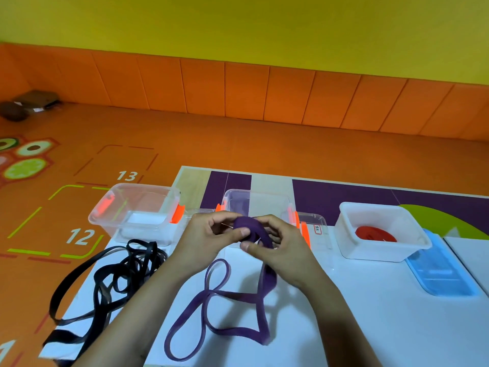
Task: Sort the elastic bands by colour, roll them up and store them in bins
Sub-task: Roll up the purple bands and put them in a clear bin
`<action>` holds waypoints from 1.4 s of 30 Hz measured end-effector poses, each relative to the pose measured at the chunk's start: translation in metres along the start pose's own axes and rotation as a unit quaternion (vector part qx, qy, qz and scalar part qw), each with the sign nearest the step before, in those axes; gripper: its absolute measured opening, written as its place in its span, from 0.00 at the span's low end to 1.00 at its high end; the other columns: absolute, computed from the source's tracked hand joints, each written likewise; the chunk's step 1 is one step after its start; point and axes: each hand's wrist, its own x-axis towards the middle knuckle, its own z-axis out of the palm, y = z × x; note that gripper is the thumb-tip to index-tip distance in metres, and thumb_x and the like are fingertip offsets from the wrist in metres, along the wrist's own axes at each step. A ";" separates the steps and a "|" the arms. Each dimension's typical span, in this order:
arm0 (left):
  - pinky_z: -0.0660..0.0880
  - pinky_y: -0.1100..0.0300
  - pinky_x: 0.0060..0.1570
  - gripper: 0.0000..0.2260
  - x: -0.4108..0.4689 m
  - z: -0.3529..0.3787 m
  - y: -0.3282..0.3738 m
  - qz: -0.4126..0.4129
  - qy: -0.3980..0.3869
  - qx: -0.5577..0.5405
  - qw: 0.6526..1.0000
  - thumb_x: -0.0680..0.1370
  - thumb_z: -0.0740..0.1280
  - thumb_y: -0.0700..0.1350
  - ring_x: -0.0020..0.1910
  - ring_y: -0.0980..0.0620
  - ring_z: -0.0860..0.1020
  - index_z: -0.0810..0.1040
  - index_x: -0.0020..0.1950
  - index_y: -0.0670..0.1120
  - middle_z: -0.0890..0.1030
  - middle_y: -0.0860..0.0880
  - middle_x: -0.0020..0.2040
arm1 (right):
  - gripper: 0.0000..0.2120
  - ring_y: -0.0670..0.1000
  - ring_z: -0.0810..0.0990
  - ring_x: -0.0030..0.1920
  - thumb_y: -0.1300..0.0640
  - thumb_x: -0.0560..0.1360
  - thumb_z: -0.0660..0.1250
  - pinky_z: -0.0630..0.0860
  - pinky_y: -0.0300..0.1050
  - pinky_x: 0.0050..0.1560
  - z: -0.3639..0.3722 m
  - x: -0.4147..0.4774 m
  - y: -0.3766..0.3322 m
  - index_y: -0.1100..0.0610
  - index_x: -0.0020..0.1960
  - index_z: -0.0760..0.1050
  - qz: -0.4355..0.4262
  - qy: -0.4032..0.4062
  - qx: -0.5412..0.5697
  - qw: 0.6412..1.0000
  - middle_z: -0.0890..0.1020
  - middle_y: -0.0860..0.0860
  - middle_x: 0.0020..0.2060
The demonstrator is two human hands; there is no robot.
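**Purple band part-rolled, both hands on the coil**

Both hands are raised over the table (pixel 370 313), in front of the middle bin (pixel 264 201).

- Left hand (pixel 211 239): grips the coiled end of the purple band (pixel 225 308). The thumb lies across the front of the coil and the fingers are curled behind it.
- Right hand (pixel 280 247): pinches the same coil from the right. The thumb is on its lower edge and the fingers are curled round the back.
- Coil: held off the table between the two hands. I cannot count the turns.
- Rest of the purple band: drops from the coil beneath the right hand and lies in loose loops on the white table top, reaching toward the near edge.

Surroundings:
- Black bands (pixel 119 274): a tangled heap at the table's left corner, with several loops hanging past the edge over the orange floor (pixel 238 144).
- Left bin (pixel 143 200): clear with orange clips, standing just behind the black heap.
- Middle bin: clear and largely hidden by the hands, so I cannot tell what is in it.
- White bin (pixel 375 254): to the right, well apart from the hands, with a rolled red band (pixel 375 234) inside.
- Blue lid (pixel 439 274): flat on the table, just beside the white bin on its right.
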 end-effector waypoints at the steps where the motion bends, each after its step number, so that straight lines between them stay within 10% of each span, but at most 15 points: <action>1: 0.82 0.54 0.53 0.10 -0.001 0.003 -0.001 -0.001 0.010 -0.028 1.000 0.73 0.76 0.40 0.46 0.49 0.85 0.86 0.54 0.43 0.87 0.45 0.47 | 0.12 0.48 0.84 0.46 0.56 0.75 0.76 0.80 0.44 0.54 -0.002 0.000 -0.001 0.49 0.57 0.82 -0.004 0.006 0.039 0.999 0.86 0.49 0.48; 12: 0.82 0.49 0.55 0.14 -0.005 0.006 0.004 -0.068 0.014 -0.112 0.991 0.74 0.74 0.43 0.50 0.41 0.86 0.82 0.57 0.37 0.85 0.41 0.53 | 0.07 0.47 0.82 0.42 0.56 0.80 0.70 0.80 0.46 0.51 0.009 -0.006 0.008 0.49 0.56 0.83 -0.033 0.060 0.068 0.995 0.86 0.46 0.42; 21: 0.79 0.56 0.41 0.09 0.003 -0.018 0.034 -0.011 -0.141 0.141 0.980 0.77 0.75 0.44 0.40 0.47 0.84 0.83 0.56 0.50 0.85 0.47 0.49 | 0.05 0.46 0.78 0.42 0.51 0.75 0.75 0.74 0.43 0.45 -0.025 -0.004 -0.015 0.44 0.50 0.84 -0.054 -0.040 -0.105 0.992 0.83 0.47 0.43; 34: 0.82 0.50 0.51 0.13 -0.011 0.026 0.028 -0.037 -0.050 -0.199 0.978 0.81 0.66 0.37 0.49 0.42 0.85 0.73 0.64 0.36 0.81 0.43 0.57 | 0.10 0.49 0.72 0.31 0.54 0.79 0.69 0.72 0.39 0.36 -0.006 -0.010 0.000 0.56 0.55 0.84 -0.052 0.058 0.154 0.985 0.80 0.48 0.32; 42: 0.78 0.58 0.38 0.09 -0.011 0.000 0.040 -0.019 -0.093 0.151 0.984 0.78 0.74 0.46 0.35 0.50 0.80 0.81 0.57 0.55 0.81 0.55 0.53 | 0.07 0.54 0.82 0.47 0.54 0.77 0.75 0.77 0.52 0.50 -0.028 -0.016 -0.004 0.48 0.55 0.86 -0.028 -0.053 -0.032 0.998 0.86 0.50 0.46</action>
